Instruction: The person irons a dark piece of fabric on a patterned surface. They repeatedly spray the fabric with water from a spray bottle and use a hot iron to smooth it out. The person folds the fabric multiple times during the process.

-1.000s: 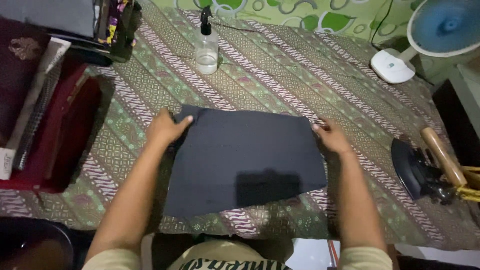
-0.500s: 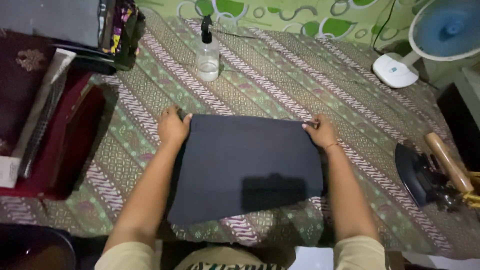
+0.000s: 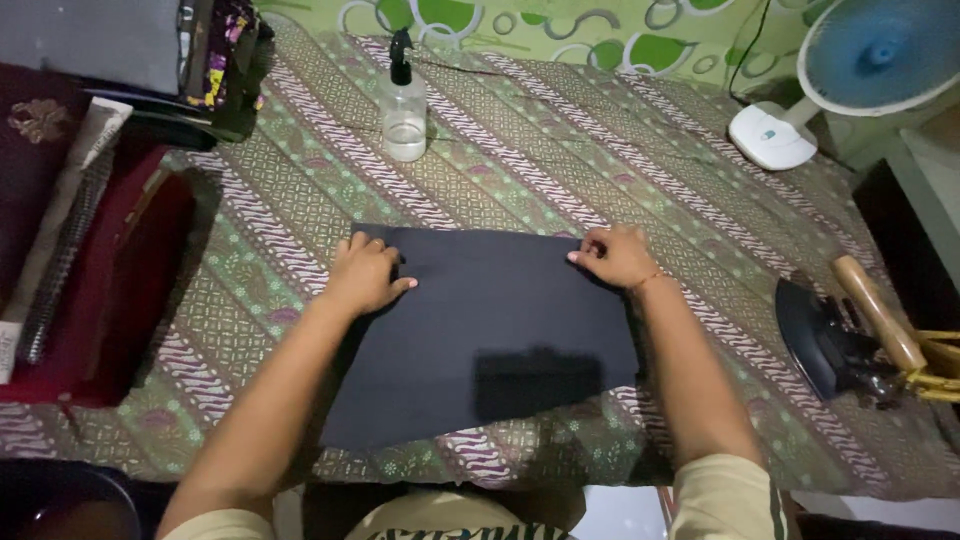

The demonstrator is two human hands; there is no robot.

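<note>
Batik-patterned green cloth covers the surface where the left hand (image 3: 365,275) presses flat and the right hand (image 3: 617,256) pinches the folded dark rectangular fabric's (image 3: 490,335) far corners; corners should stay aligned.

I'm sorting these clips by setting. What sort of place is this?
Probably a home ironing spot: a patterned batik cloth is spread as a pad, with a wooden-handled dark iron, a clear spray bottle and a folded dark fabric.

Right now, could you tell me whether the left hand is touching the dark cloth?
Touching. The head view shows the left hand lying flat on the dark cloth near its far left corner, with no gap.
</note>
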